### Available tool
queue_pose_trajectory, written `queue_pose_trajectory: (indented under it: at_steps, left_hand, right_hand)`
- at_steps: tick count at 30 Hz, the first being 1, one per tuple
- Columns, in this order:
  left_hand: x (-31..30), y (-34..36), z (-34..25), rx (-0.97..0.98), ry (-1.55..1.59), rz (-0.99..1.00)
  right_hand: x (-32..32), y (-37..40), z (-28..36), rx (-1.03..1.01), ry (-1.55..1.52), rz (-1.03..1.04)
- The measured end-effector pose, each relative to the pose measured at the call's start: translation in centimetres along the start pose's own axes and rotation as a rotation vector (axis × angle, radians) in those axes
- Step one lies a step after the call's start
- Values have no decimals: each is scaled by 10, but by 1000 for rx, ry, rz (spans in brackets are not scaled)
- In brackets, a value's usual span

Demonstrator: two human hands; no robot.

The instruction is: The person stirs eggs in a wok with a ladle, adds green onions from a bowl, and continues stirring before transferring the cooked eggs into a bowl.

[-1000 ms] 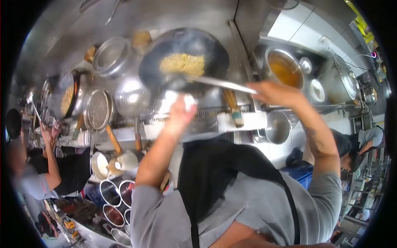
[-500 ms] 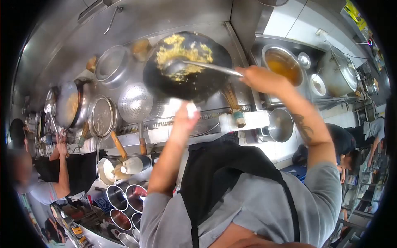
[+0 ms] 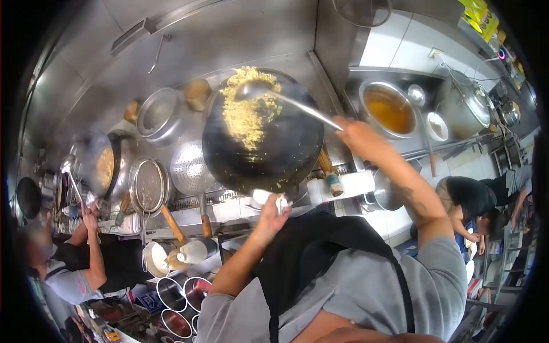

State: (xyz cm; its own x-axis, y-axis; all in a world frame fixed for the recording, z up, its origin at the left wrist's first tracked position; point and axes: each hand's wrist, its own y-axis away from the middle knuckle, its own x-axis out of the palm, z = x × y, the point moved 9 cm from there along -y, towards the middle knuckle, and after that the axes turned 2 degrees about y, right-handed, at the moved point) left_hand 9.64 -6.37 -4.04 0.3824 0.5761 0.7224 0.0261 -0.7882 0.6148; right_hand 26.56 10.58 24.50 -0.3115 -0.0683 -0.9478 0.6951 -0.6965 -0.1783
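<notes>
A dark wok [image 3: 274, 151] sits in the middle of the range, with yellow fried rice [image 3: 243, 120] flecked with green heaped at its far left side. My right hand [image 3: 359, 138] is closed around the end of a long metal ladle [image 3: 306, 108]. The ladle's bowl rests in or just over the rice. At the wok's near edge my left hand [image 3: 272, 220] is closed on the wok through a white cloth [image 3: 281, 203]; the grip itself is partly hidden.
Left of the wok lie a perforated skimmer [image 3: 192, 167] and a mesh strainer [image 3: 147, 186]. A pot of amber liquid [image 3: 390, 111] stands at the right. A co-worker [image 3: 74, 257] works at another wok on the far left. A bamboo brush [image 3: 331, 177] lies near the wok.
The wok shows more of its inside and sits lower in view, my left hand with it. The rice, scattered and partly airborne before, now lies gathered at the far left. Both hands keep their grips.
</notes>
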Motion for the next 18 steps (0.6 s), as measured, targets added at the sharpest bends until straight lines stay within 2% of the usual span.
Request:
queue_pose_trajectory:
  at_steps: [2,3,4,5,6,8,9,11,13,16,18]
  left_hand:
    - [15,-12,-35,62,10,-59]
    - [13,-46,-68,163,-49,-48]
    - [41,-46,-92,119,5,19]
    - [24,-89,-110,104,79,106]
    - [26,-98,-120,98,79,25]
    - [16,-129,-124,91,23,45]
    - [14,-141,-126,91,-5,58]
    - [19,-131,-125,98,27,27]
    - [20,-132,-124,87,45,55]
    - [16,-134,-120,53,56,12]
    - [16,-135,-123,52,72,-1]
  right_hand:
    - [-22,2,3,-115,-106,-194]
    - [-34,6,8,-169,-161,-289]
    - [-33,2,9,250,-448,69]
    - [-31,-4,22,252,-750,98]
    - [-29,-12,33,247,-1051,124]
    - [-13,-26,50,228,-1594,197]
    - [5,-35,53,196,-1795,237]
    - [65,-45,47,290,-1995,343]
    - [156,-53,22,520,-1902,465]
    - [206,-59,1,753,-1453,442]
    - [193,-59,-3,612,-1271,426]
